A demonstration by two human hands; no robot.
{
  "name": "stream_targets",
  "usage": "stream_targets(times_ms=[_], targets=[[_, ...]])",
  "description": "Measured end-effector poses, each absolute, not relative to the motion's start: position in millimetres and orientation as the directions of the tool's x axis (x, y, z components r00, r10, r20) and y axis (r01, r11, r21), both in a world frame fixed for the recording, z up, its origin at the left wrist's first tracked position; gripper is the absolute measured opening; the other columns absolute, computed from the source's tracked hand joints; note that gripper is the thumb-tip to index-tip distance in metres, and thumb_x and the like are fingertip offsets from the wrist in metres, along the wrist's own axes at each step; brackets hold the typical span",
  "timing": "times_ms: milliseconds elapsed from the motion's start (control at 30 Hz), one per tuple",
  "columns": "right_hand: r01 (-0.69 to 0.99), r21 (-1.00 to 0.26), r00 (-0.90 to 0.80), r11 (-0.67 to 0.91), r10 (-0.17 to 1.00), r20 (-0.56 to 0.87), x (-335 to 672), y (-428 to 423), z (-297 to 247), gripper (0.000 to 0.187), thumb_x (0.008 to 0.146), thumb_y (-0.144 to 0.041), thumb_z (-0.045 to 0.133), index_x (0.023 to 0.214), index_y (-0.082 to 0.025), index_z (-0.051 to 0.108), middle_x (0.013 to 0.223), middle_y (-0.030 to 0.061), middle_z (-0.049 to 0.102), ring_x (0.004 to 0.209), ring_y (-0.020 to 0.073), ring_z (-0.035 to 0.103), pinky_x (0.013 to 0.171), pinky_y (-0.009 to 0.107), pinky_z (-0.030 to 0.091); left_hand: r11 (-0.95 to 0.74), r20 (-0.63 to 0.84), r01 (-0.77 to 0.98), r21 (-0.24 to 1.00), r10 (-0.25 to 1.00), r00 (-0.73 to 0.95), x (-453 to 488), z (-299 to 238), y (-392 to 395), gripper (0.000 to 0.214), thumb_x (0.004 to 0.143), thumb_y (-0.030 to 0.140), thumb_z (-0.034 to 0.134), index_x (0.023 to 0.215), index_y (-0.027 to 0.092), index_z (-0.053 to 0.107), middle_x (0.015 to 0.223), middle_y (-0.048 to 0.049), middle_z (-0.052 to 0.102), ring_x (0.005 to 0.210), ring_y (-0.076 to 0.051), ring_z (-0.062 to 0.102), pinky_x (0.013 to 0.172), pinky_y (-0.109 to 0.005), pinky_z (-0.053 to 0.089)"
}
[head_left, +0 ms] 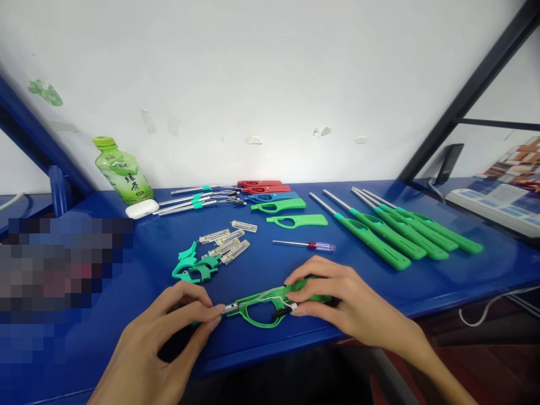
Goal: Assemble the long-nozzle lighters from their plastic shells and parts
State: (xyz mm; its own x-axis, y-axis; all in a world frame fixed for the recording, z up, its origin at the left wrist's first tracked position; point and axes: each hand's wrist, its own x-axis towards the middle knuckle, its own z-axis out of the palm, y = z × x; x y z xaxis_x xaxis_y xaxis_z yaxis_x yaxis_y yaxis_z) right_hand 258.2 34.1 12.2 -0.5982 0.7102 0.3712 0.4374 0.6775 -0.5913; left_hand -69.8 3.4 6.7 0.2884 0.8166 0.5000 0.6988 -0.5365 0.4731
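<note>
Near the front of the table, my left hand (169, 332) pinches the metal tube (230, 309) at the front end of an opened green lighter handle (264, 324). My right hand (341, 298) grips the wider rear of that handle, fingers curled over it. Thin wires run along the inside of the shell. A small black-and-white part (282, 311) sits by the trigger opening, close to my right fingertips. Just beyond my left hand lie several green triggers (188, 264) and several clear fuel tanks (228, 247). A screwdriver (312, 246) lies beyond my right hand.
Finished-looking green lighters (379, 244) lie at the right. Metal tubes with wires (198, 199) are at the back left, beside red handle shells (264, 187) and green ones (297, 221). A tea bottle (124, 171) and a white case (142, 209) stand left. A power strip (498, 208) is far right.
</note>
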Motion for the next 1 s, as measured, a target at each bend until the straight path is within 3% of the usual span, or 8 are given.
stream_targets(times_ms=[267, 533, 800, 1000], targets=[[0.438, -0.592, -0.596, 0.677, 0.711, 0.372, 258, 34, 13, 0.011, 0.104, -0.032, 0.077, 0.11, -0.025, 0.083, 0.124, 0.001, 0.079, 0.11, 0.0143, 0.072, 0.1, 0.025, 0.053, -0.557, 0.557, 0.753, 0.351, 0.771, 0.311, -73, -1, -3, 0.013, 0.105, 0.041, 0.067, 0.1, 0.033, 0.076, 0.11, 0.0037, 0.069, 0.088, -0.008, 0.076, 0.081, -0.012, 0.057], [0.444, -0.581, -0.603, 0.682, 0.707, 0.369, 258, 34, 14, 0.01, 0.105, -0.031, 0.077, 0.11, -0.025, 0.083, 0.124, 0.0014, 0.079, 0.11, 0.0146, 0.072, 0.105, 0.026, 0.052, -0.559, 0.598, 0.748, 0.357, 0.752, 0.277, -61, 3, -2, 0.022, 0.107, 0.037, 0.062, 0.09, 0.031, 0.075, 0.102, 0.0035, 0.069, 0.08, -0.007, 0.074, 0.075, -0.012, 0.056], [0.452, -0.574, -0.604, 0.683, 0.708, 0.366, 258, 32, 16, 0.011, 0.106, -0.032, 0.075, 0.112, -0.026, 0.082, 0.124, 0.0012, 0.08, 0.115, 0.0154, 0.072, 0.106, 0.026, 0.052, -0.568, 0.577, 0.757, 0.322, 0.752, 0.319, -70, -1, -2, 0.013, 0.105, 0.039, 0.066, 0.104, 0.035, 0.079, 0.109, 0.0047, 0.076, 0.092, -0.01, 0.078, 0.083, -0.014, 0.06], [0.507, -0.549, -0.579, 0.665, 0.734, 0.354, 256, 25, 23, 0.031, 0.103, -0.042, 0.079, 0.13, -0.027, 0.076, 0.136, 0.0047, 0.078, 0.126, 0.0226, 0.072, 0.113, 0.035, 0.053, -0.525, 0.596, 0.764, 0.376, 0.768, 0.235, -66, -6, -5, 0.019, 0.107, 0.047, 0.064, 0.11, 0.037, 0.08, 0.11, 0.0061, 0.078, 0.094, -0.01, 0.078, 0.089, -0.016, 0.06]])
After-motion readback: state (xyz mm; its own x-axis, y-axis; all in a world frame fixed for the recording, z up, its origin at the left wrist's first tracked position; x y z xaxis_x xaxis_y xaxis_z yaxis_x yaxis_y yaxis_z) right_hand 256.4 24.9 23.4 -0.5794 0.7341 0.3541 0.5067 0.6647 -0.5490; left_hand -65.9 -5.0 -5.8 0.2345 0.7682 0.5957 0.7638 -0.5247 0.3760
